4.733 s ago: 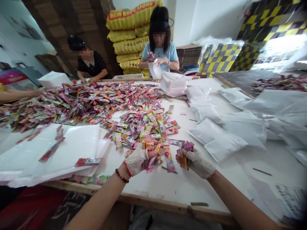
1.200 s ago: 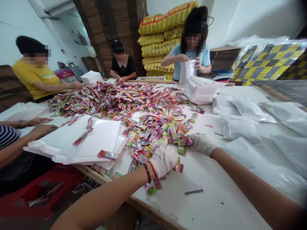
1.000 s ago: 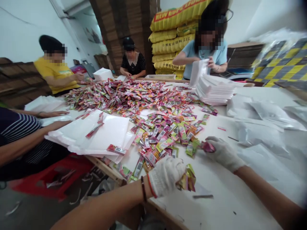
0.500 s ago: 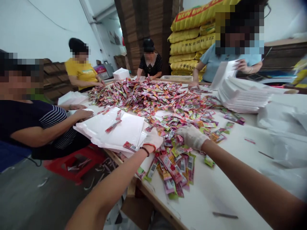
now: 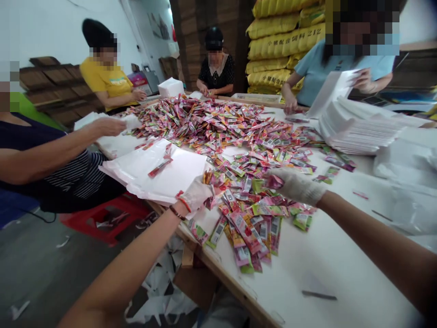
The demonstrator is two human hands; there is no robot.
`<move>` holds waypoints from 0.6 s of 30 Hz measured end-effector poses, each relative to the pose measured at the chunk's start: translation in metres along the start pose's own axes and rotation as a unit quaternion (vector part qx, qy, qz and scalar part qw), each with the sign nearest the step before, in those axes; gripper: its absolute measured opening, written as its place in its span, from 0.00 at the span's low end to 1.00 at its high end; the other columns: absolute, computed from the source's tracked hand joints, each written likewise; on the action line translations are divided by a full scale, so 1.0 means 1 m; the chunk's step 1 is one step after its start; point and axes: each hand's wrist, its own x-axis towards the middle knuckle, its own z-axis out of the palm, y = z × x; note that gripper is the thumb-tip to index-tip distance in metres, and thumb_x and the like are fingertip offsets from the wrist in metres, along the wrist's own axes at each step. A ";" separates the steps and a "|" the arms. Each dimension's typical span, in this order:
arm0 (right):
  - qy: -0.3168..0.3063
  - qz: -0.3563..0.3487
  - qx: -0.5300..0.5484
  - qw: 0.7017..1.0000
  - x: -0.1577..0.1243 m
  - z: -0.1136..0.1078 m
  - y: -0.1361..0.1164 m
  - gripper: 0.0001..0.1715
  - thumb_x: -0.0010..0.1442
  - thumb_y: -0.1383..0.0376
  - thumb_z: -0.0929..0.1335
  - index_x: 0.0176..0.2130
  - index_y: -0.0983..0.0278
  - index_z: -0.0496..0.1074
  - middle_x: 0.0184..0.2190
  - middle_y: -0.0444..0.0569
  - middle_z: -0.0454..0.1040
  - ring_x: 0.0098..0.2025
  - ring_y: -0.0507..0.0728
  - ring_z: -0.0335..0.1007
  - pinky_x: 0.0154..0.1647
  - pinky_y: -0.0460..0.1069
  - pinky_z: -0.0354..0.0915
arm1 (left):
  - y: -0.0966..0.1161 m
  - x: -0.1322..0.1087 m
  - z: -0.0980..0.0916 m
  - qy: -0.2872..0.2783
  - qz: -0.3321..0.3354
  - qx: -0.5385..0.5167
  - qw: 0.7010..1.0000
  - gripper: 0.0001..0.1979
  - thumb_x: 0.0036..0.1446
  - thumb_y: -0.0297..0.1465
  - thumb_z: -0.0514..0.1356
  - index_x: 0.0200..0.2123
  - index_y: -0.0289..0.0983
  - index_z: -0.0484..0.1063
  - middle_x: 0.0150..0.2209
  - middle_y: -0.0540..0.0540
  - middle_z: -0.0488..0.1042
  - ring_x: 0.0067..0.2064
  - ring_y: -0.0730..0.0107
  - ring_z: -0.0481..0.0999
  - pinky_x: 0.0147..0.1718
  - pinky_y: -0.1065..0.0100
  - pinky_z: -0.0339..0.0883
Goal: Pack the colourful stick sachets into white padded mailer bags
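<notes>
My left hand (image 5: 198,195), in a white glove, is closed around a few small printed sachets (image 5: 212,183) at the right edge of a stack of white sheets (image 5: 170,175). My right hand (image 5: 298,186), gloved too, has its fingers closed on a pink sachet (image 5: 274,181). Between and below my hands lies a loose pile of sachets (image 5: 247,232), pink, green and orange, some with barcodes showing. Two sachets (image 5: 160,167) rest on the white sheets. My fingertips are partly hidden by the sachets.
A large heap of sachets (image 5: 201,120) covers the middle of the white table (image 5: 307,269). Several co-workers sit around it. Stacked white sheets (image 5: 362,125) stand at the right, near clear plastic (image 5: 406,200). A dark flat strip (image 5: 319,295) lies in front. A red stool (image 5: 109,221) is at left.
My hands have moved apart: the left went leftward with sachets in it, the right slightly rightward with a pink sachet. The co-worker at left has raised a hand with something white.
</notes>
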 end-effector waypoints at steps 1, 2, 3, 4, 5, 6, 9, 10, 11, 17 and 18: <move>-0.028 -0.022 -0.022 0.999 0.013 0.001 -0.006 0.14 0.53 0.68 0.64 0.39 0.61 0.74 0.32 0.47 0.76 0.33 0.54 0.69 0.37 0.47 0.59 | 0.004 -0.007 -0.002 -0.048 0.040 0.008 0.998 0.15 0.44 0.33 0.63 0.37 0.34 0.70 0.30 0.47 0.75 0.30 0.70 0.73 0.33 0.67 0.68; -0.059 -0.041 -0.053 0.996 0.026 0.003 -0.013 0.14 0.53 0.68 0.64 0.40 0.59 0.74 0.33 0.47 0.77 0.35 0.55 0.69 0.39 0.48 0.59 | 0.009 -0.014 -0.002 -0.109 0.095 0.032 0.989 0.16 0.44 0.32 0.62 0.39 0.34 0.70 0.32 0.46 0.75 0.32 0.69 0.73 0.35 0.67 0.68; -0.089 -0.059 -0.088 0.990 0.039 0.007 -0.020 0.16 0.53 0.67 0.65 0.42 0.58 0.74 0.35 0.48 0.77 0.38 0.57 0.70 0.41 0.50 0.58 | 0.013 -0.021 0.001 -0.175 0.156 0.068 0.970 0.17 0.44 0.31 0.61 0.40 0.34 0.70 0.33 0.46 0.75 0.33 0.68 0.73 0.36 0.68 0.68; -0.121 -0.072 -0.126 0.982 0.050 0.010 -0.026 0.18 0.52 0.66 0.66 0.44 0.56 0.74 0.38 0.49 0.77 0.41 0.59 0.69 0.42 0.52 0.57 | 0.016 -0.027 0.005 -0.235 0.212 0.108 0.943 0.18 0.44 0.30 0.61 0.42 0.34 0.69 0.35 0.46 0.75 0.35 0.68 0.73 0.37 0.68 0.67; -0.155 -0.078 -0.162 0.971 0.060 0.014 -0.032 0.20 0.52 0.66 0.67 0.46 0.55 0.73 0.39 0.51 0.77 0.43 0.62 0.69 0.43 0.54 0.57 | 0.019 -0.032 0.010 -0.281 0.260 0.153 0.911 0.19 0.44 0.28 0.60 0.43 0.34 0.69 0.38 0.45 0.74 0.37 0.66 0.73 0.39 0.67 0.66; -0.185 -0.079 -0.191 0.961 0.067 0.019 -0.036 0.21 0.51 0.66 0.68 0.46 0.55 0.73 0.40 0.52 0.77 0.44 0.63 0.69 0.43 0.56 0.57 | 0.020 -0.037 0.016 -0.311 0.299 0.202 0.879 0.21 0.42 0.26 0.59 0.44 0.35 0.69 0.41 0.44 0.74 0.40 0.65 0.72 0.40 0.66 0.65; -0.229 -0.060 -0.228 0.945 0.074 0.028 -0.038 0.15 0.50 0.65 0.68 0.41 0.61 0.75 0.39 0.56 0.76 0.44 0.66 0.68 0.41 0.57 0.57 | 0.020 -0.044 0.034 -0.345 0.389 0.343 0.782 0.24 0.43 0.25 0.59 0.48 0.37 0.68 0.46 0.43 0.71 0.41 0.61 0.71 0.41 0.64 0.63; -0.224 -0.054 -0.227 0.946 0.073 0.030 -0.036 0.14 0.50 0.65 0.68 0.39 0.62 0.75 0.38 0.57 0.76 0.44 0.66 0.68 0.40 0.56 0.58 | 0.018 -0.045 0.039 -0.345 0.417 0.383 0.748 0.23 0.45 0.25 0.58 0.48 0.37 0.67 0.46 0.43 0.71 0.41 0.61 0.70 0.39 0.63 0.62; -0.212 -0.051 -0.224 0.950 0.069 0.031 -0.034 0.13 0.50 0.64 0.68 0.39 0.63 0.75 0.39 0.58 0.76 0.45 0.66 0.68 0.40 0.56 0.58 | 0.014 -0.045 0.043 -0.344 0.439 0.412 0.721 0.21 0.48 0.25 0.57 0.49 0.38 0.66 0.46 0.44 0.71 0.40 0.61 0.70 0.37 0.63 0.61; -0.193 -0.038 -0.217 0.956 0.047 0.032 -0.028 0.25 0.57 0.64 0.64 0.55 0.54 0.66 0.42 0.56 0.75 0.43 0.63 0.70 0.41 0.56 0.59 | -0.010 -0.057 0.057 -0.267 0.467 0.435 0.722 0.10 0.60 0.29 0.51 0.41 0.40 0.70 0.38 0.44 0.74 0.37 0.62 0.70 0.38 0.62 0.59; -0.202 -0.030 -0.218 0.954 0.047 0.033 -0.029 0.27 0.57 0.63 0.64 0.56 0.53 0.64 0.42 0.56 0.75 0.44 0.63 0.70 0.41 0.56 0.59 | -0.013 -0.062 0.057 -0.247 0.468 0.428 0.733 0.10 0.60 0.28 0.50 0.40 0.40 0.70 0.37 0.44 0.74 0.36 0.62 0.70 0.38 0.62 0.59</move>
